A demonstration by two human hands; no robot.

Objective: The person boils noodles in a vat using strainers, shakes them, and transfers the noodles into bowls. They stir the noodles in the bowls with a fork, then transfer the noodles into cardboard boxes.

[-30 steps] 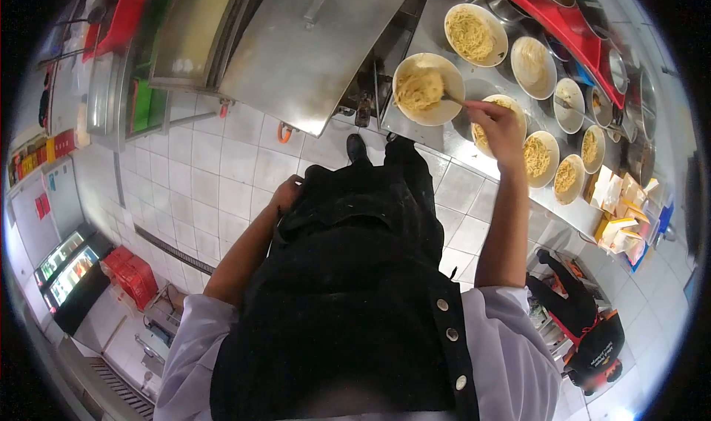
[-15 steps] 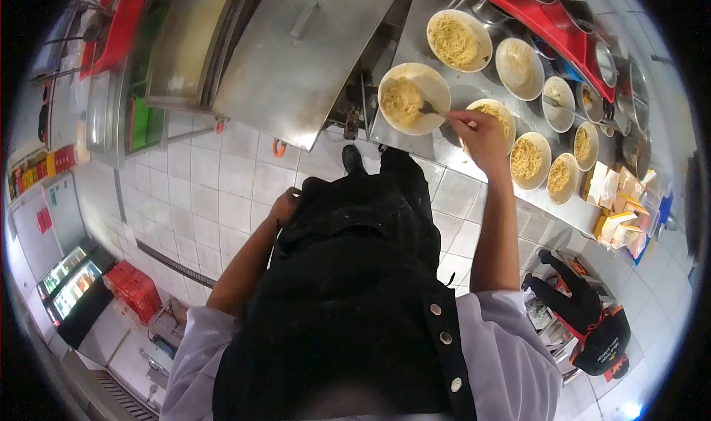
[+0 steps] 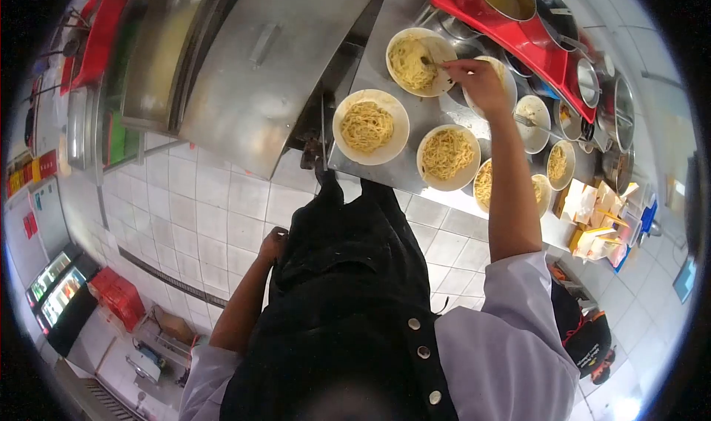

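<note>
My right hand (image 3: 481, 84) reaches over the steel counter, its fingers pinched around the handle of a fork (image 3: 430, 62). The fork's head rests in the noodles (image 3: 409, 63) of a white bowl (image 3: 445, 47) at the back left. Nearer me stands another white bowl (image 3: 341, 131) filled with noodles, and to its right a further noodle bowl (image 3: 448, 183). A bowl (image 3: 507, 88) behind my wrist is partly covered by my hand. Low beside my dark apron (image 3: 341, 273), my left hand (image 3: 275, 242) hangs with its fingers curled; nothing shows in it.
More noodle bowls line the counter's right side, near opened cartons (image 3: 592, 214). A red tray (image 3: 511, 36) with metal pots runs along the back. A steel lid (image 3: 266, 58) covers the unit at left. A co-worker (image 3: 589, 336) in dark clothes is at lower right.
My right hand has moved the fork from the front-left bowl into the bowl behind it. The view has shifted, so the counter sits further left. My left hand stays low at my side.
</note>
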